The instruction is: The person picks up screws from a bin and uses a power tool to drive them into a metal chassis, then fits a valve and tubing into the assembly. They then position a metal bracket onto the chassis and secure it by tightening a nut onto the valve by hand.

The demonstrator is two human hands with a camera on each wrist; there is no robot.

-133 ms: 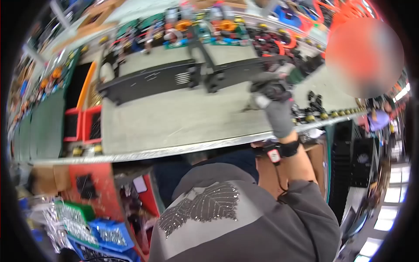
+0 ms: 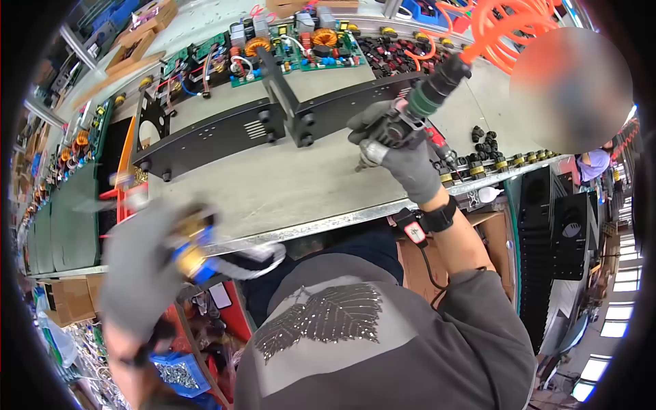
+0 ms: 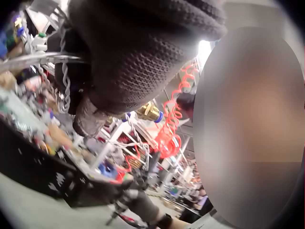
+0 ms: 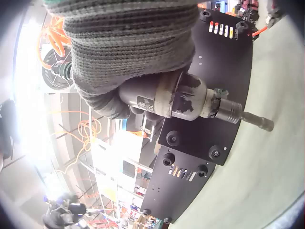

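Note:
My gloved right hand (image 2: 413, 171) grips an air screwdriver (image 2: 432, 92) over the bench, its orange coiled hose running up from the rear end. In the right wrist view the driver's bit (image 4: 257, 120) sticks out past the gloved fingers. Two black metal panels (image 2: 212, 137) with round rubber feet lie behind this hand, a black upright bracket (image 2: 280, 82) between them. At lower left, my gloved left hand (image 2: 140, 266), blurred, holds a brass-and-blue part (image 2: 193, 256) trailing pale wires. The left wrist view shows a brass fitting (image 3: 150, 112) with a blue ring beside the glove, near twisted wires.
Green circuit boards (image 2: 324, 51) with copper coils line the bench's back. Loose black feet (image 2: 486, 145) lie at right. Red bins (image 2: 130, 203) sit at left. The metal bench edge (image 2: 342, 222) runs across the front, a blue bin of small hardware (image 2: 179, 374) below.
My left hand has come into view at lower left with the brass-and-blue part. The head view has shifted and sharpened; my right hand still grips the screwdriver, now tilted more steeply.

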